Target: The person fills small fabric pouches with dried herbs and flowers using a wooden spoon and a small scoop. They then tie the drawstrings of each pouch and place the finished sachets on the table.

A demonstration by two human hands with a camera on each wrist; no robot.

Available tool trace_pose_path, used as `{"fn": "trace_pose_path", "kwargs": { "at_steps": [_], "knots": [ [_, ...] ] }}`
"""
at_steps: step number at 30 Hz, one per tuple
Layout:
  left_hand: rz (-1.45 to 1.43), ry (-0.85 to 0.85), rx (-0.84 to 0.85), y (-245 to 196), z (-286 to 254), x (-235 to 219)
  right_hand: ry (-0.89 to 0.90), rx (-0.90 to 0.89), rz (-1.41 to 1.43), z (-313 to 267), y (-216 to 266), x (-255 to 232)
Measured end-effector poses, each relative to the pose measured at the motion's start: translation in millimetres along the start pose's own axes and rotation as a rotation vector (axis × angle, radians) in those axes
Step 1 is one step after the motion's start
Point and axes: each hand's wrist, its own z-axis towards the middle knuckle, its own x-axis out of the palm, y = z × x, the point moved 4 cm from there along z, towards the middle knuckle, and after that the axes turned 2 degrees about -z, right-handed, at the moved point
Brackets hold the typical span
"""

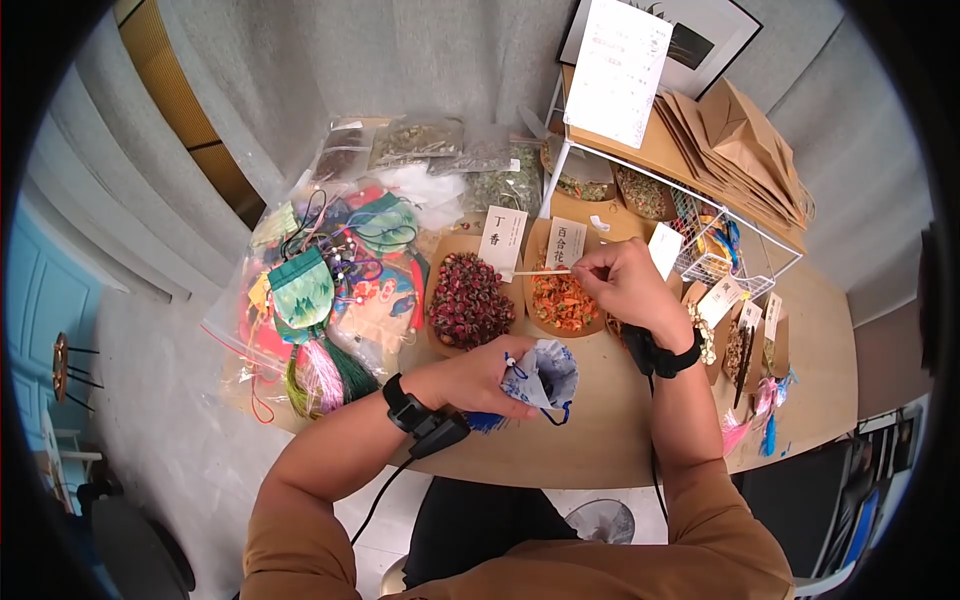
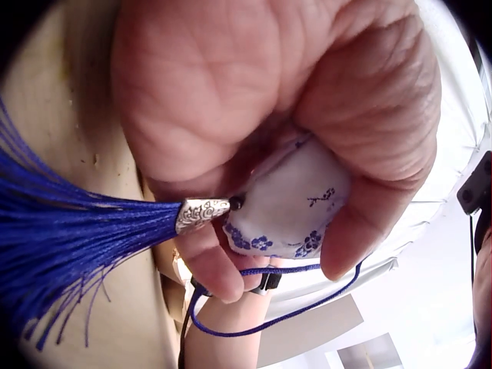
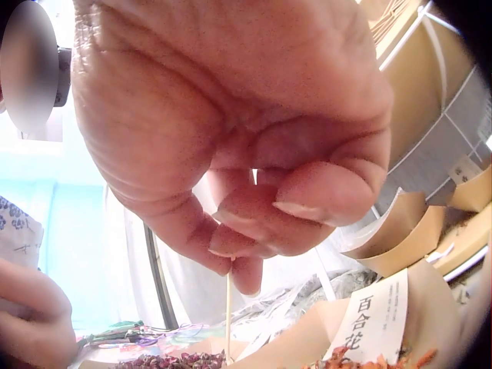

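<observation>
A white sachet pouch (image 1: 552,372) with blue flowers is gripped in my left hand (image 1: 472,380), its mouth open and facing up. From its lower end hangs a blue tassel (image 2: 92,238) with a silver cap, and a blue cord (image 2: 269,329) loops beside it. My right hand (image 1: 635,285) pinches a thin pale stick (image 1: 542,272) between thumb and fingertips. The stick's far end reaches over the edge between a paper tray of dried dark red buds (image 1: 468,300) and one of orange dried petals (image 1: 565,303). Upright label cards (image 1: 503,238) stand at both trays.
To the left lie finished-looking pouches with tassels (image 1: 302,290) on plastic bags. Bags of dried herbs (image 1: 415,140) sit at the back. A white wire rack (image 1: 690,165) bearing brown paper bags (image 1: 735,150) stands back right, with more paper trays (image 1: 750,345) of dried plants before it.
</observation>
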Motion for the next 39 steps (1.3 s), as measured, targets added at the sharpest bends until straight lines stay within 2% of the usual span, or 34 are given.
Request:
{"fn": "trace_pose_path", "kwargs": {
  "at_steps": [8, 14, 18, 21, 27, 30, 33, 39],
  "knots": [
    [0.025, -0.015, -0.003, 1, 0, -1, 0.051, 0.029, 0.076, 2, 3, 6],
    [0.012, -0.023, -0.075, 0, 0, -1, 0.124, 0.047, 0.093, 4, -4, 16],
    [0.021, -0.015, -0.026, 3, 1, -2, 0.16, 0.021, 0.084, 6, -15, 28],
    [0.037, -0.006, -0.019, 8, 1, -3, 0.136, 0.045, 0.179, 6, -24, 32],
    [0.036, -0.006, -0.02, 7, 1, -4, 0.249, 0.286, 0.238, 7, -30, 29],
    [0.035, -0.007, -0.04, 12, 0, -5, 0.259, 0.328, 0.265, 8, -31, 29],
    [0.018, -0.01, -0.047, 13, 1, -6, 0.244, 0.39, 0.414, 8, -39, 33],
    [-0.027, -0.019, -0.034, 4, 1, -3, 0.294, 0.48, 0.453, 6, -29, 25]
  ]
}}
